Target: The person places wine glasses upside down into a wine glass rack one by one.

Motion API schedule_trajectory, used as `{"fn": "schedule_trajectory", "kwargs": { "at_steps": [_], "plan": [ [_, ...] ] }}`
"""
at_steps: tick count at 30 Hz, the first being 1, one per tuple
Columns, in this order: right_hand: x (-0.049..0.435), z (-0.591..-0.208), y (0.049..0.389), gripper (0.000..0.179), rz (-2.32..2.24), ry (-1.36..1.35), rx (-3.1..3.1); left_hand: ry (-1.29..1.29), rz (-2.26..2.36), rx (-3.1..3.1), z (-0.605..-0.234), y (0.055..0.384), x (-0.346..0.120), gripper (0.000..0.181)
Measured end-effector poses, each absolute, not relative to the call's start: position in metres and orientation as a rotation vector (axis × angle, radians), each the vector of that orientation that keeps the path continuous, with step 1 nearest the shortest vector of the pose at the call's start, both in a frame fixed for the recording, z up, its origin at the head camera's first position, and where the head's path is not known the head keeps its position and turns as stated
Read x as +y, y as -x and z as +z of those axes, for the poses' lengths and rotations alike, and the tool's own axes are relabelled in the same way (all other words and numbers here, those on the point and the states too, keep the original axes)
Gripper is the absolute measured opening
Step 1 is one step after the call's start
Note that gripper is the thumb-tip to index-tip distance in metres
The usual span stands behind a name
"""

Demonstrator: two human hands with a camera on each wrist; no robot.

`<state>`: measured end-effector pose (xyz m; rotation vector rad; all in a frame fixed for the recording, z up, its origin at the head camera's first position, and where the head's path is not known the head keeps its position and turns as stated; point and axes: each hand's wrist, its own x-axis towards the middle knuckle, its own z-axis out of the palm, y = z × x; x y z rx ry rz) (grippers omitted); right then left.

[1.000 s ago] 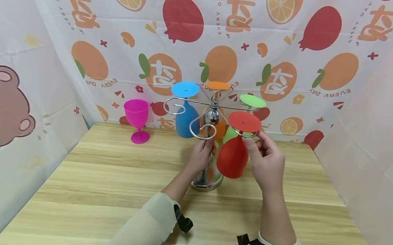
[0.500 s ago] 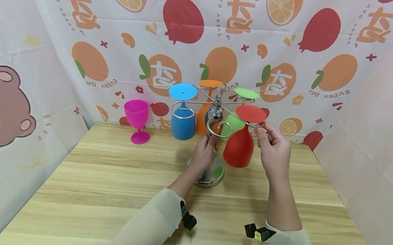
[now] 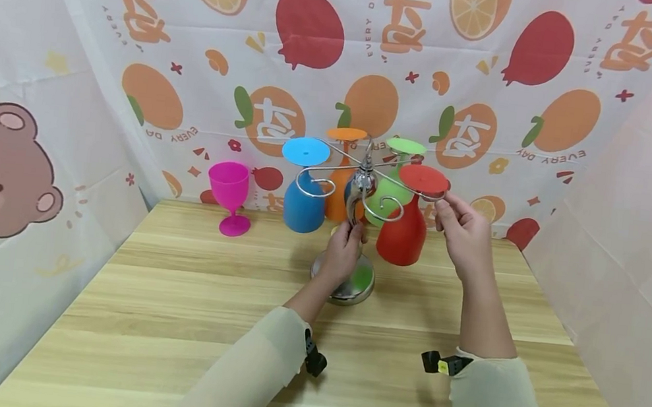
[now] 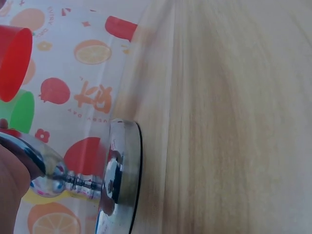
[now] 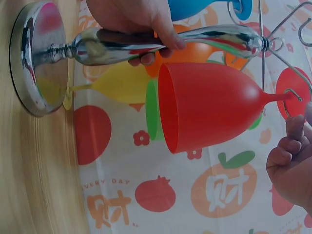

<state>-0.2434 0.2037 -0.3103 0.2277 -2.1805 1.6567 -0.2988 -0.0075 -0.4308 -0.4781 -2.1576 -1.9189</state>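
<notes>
My left hand (image 3: 343,252) grips the post of a chrome goblet rack (image 3: 363,179); its round base (image 4: 123,170) sits on the table. Upside down from the rack's wire arms hang a red goblet (image 3: 402,238), a blue goblet (image 3: 304,206), an orange goblet (image 3: 340,180) and a green goblet (image 3: 388,193). At the red goblet's foot, my right hand (image 3: 467,237) pinches the looped wire end with thumb and forefinger. One curled hook (image 3: 384,215), front of centre, carries no goblet. The right wrist view shows the red goblet's bowl pointing down toward the table.
A magenta goblet (image 3: 229,187) stands upright at the table's back left. Behind the post, a yellow goblet (image 5: 124,83) stands on the wooden table (image 3: 182,321), mostly hidden in the head view. Fruit-printed cloth (image 3: 319,43) hangs right behind the table's back edge.
The rack's wire top has turned counterclockwise: the red goblet and the bare hook moved right and back. My right hand moved along with the red goblet; my left hand kept its grip on the post.
</notes>
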Motion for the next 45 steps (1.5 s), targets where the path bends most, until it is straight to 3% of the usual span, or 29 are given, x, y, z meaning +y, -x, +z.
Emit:
{"fn": "schedule_trajectory", "kwargs": {
  "at_steps": [5,13,21,29,39,45],
  "plan": [
    [0.206,-0.311,0.25,0.047,1.704,-0.237,-2.188,0.487,-1.892,-2.206,-0.433,0.297,-0.013,0.031],
    [0.203,-0.317,0.25,0.043,1.765,-0.225,-2.123,0.505,-1.812,-2.31,-0.442,0.293,-0.021,0.036],
    [0.178,-0.337,0.226,0.028,1.716,-0.091,-1.904,0.372,-1.597,-2.515,-0.449,0.288,-0.028,0.042],
    [0.122,-0.364,0.209,0.014,1.5,-0.374,-1.993,0.322,-1.578,-2.567,-0.451,0.282,-0.029,0.043],
    [0.077,-0.395,0.225,0.043,0.955,-0.381,-2.332,0.399,-1.56,-2.559,-0.451,0.275,-0.03,0.04],
    [0.069,-0.397,0.236,0.046,0.936,-0.32,-2.284,0.401,-1.64,-2.562,-0.448,0.272,-0.035,0.026]
  ]
}}
